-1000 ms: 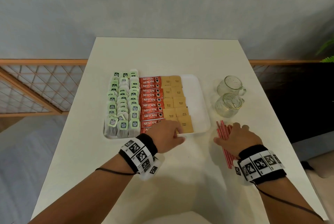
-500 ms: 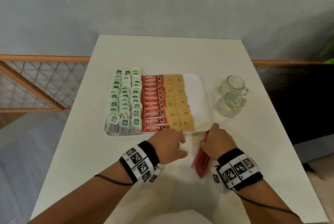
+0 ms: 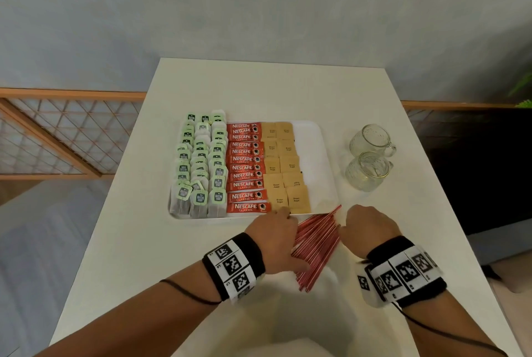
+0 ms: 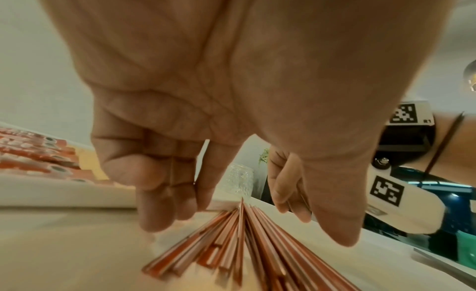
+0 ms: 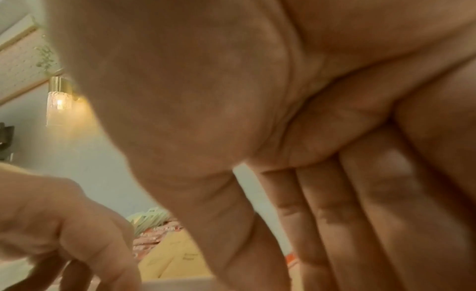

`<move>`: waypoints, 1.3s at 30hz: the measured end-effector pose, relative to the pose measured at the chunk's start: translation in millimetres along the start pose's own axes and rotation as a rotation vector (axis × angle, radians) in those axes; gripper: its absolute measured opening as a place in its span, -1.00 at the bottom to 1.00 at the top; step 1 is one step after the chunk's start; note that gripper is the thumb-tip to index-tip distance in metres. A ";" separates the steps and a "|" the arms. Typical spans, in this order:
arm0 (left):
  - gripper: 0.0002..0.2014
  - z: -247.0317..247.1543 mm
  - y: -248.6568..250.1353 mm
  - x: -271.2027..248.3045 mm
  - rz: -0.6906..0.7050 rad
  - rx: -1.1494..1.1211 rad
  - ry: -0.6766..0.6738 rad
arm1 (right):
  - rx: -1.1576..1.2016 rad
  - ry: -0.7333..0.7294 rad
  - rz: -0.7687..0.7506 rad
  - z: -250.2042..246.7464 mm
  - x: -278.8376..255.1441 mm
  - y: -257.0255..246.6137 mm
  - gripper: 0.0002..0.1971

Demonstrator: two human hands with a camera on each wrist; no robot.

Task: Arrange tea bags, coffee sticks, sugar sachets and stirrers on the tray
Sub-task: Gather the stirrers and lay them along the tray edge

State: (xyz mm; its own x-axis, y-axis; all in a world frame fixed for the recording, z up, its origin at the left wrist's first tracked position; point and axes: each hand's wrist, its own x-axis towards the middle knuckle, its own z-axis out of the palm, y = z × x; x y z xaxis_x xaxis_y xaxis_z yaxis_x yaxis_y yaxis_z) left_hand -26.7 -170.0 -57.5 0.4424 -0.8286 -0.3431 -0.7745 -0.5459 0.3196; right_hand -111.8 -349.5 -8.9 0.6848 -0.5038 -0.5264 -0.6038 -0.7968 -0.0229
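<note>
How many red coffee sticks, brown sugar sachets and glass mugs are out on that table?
Nescafe coffee sticks: 11
Brown sugar sachets: 10 showing
Glass mugs: 2
Total: 23

tea bags (image 3: 201, 166): showing pale green tags with dark print over greyish-white pouches
coffee sticks (image 3: 244, 168): showing red with white lettering and a small dark cup mark
sugar sachets (image 3: 285, 166): showing plain tan-brown with small dark print
stirrers (image 3: 316, 241): showing red with thin white stripes
tray (image 3: 322, 160): showing white
table (image 3: 267, 88): showing off-white
mugs (image 3: 370, 155): showing clear glass, one wearing a gold rim
wristbands (image 3: 233, 266): showing black, carrying white panels with black square-code patterns
</note>
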 end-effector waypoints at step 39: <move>-0.82 2.7 -37.8 -39.5 -0.158 0.010 0.081 | -0.026 0.079 -0.771 47.8 8.5 -75.9 -0.77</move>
State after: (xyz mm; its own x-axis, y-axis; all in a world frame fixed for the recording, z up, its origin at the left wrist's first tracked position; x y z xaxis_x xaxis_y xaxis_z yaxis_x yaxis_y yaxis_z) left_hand -16.1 -116.3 -58.4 0.5932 -0.7403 -0.3162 -0.6971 -0.6689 0.2582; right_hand -79.7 -277.4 -52.3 0.9353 0.1750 -0.3074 0.0648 -0.9391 -0.3375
